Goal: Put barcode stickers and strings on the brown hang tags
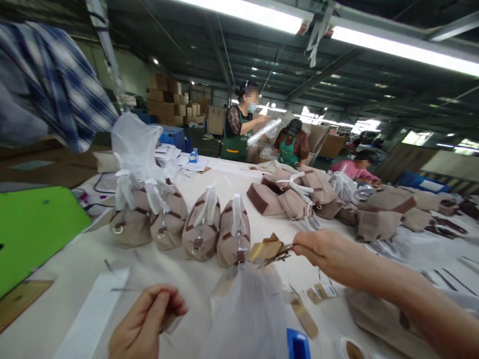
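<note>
Lower left, the left hand [149, 319] curls round a small card [172, 325]; right of centre, the right hand [322, 249] pinches tags [265, 250], probably to hold them bunched, beside upright bags [191, 227], likely lined up for reach

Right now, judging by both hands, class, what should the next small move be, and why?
Probably draw one of the brown tags toward the left hand: the right hand has its fingertips at their edge, while the left holds a small card, partly hidden, apart from them.
</note>
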### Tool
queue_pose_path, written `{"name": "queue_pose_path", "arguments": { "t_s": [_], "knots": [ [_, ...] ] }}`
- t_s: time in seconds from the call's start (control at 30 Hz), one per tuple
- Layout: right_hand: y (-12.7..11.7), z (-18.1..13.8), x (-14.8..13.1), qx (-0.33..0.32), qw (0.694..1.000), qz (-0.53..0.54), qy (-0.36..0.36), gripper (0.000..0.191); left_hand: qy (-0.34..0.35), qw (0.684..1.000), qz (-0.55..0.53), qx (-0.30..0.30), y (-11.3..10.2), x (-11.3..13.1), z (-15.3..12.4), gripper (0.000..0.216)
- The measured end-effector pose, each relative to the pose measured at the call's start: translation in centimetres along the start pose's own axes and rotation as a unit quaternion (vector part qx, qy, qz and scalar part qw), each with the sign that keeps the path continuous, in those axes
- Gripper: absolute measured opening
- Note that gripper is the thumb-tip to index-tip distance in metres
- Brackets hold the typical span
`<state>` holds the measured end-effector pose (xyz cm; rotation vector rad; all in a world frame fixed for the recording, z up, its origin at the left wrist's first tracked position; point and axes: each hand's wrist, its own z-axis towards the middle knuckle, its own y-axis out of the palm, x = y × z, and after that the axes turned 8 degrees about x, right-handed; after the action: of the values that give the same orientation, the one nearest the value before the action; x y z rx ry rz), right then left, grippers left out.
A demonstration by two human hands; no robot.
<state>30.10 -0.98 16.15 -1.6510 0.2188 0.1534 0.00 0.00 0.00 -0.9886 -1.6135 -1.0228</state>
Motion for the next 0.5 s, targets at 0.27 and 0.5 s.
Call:
{"name": "queue_pose_path", "arguments": {
  "t_s": [0.27,0.5],
  "knots": [
    [4.8,0.8,-11.4,-0.116,0.960,-0.123,-0.224,0.035,0.166,0.938,0.107,-0.285,1.3,7.6,0.7,0.022],
    [9.0,2.6,-15.7,-0.150,0.950,-0.115,-0.247,0.030,0.046,0.920,0.104,-0.374,-0.5,4.5,1.5,0.012]
  ]
}}
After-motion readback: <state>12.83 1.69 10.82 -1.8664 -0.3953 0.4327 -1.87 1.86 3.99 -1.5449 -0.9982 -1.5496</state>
